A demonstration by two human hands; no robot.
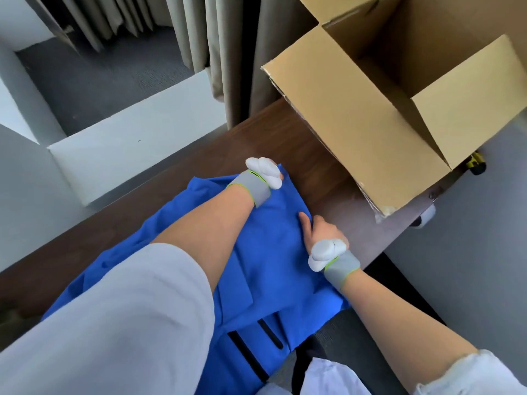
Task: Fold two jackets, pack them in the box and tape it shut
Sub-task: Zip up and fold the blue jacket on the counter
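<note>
- table (256,143), dark wood, running from lower left to upper right;
- curtains (222,38), grey-beige, hanging in pleats behind the table's far end;
- carpet (99,72), grey, left of the curtains;
- ledge (128,138), white, along the table's left edge

No readable text, label, brand or number on any surface in view.

- Bright, soft daylight, evenly spread, with no hard glare.
- A pale sheen lies on the dark worktop (285,132) beside the cardboard box (356,118), whose inside is in shade.
- Shadows on the blue jacket (271,252) are faint and soft-edged, and its colour is strongly saturated.
- Straight lines bend at the frame edges from the wide angle; the near sleeve (114,323) looms large and soft.
- Fine detail is slightly smeared throughout.
</note>
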